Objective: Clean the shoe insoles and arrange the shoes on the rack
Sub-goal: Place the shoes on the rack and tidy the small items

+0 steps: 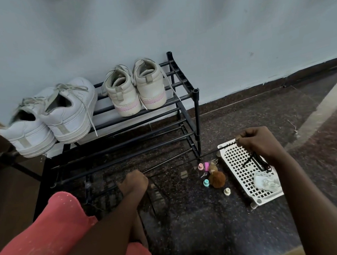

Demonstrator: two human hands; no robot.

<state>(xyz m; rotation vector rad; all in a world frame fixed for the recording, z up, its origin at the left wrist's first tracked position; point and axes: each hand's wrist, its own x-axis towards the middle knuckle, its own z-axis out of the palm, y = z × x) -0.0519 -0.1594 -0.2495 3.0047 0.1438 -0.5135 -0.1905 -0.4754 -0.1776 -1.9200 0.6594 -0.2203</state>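
- White sneakers (pixel 59 117) and cream high-tops (pixel 135 89) stand heels-out on the black rack's (pixel 197 112) top tier, well apart from both hands.
- Right hand (pixel 258 145) pinches a thin black cord (pixel 225 145) above a white perforated tray (pixel 240 174).
- Left hand (pixel 133 183) is curled near the cord's far end; I cannot tell whether it grips it.

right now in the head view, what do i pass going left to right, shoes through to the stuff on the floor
white sneakers → cream shoes → rack post → brown pompom → white tray. Left out: the right hand, pinching a black lace, overlaps the tray; the left hand sits below the cream shoes.
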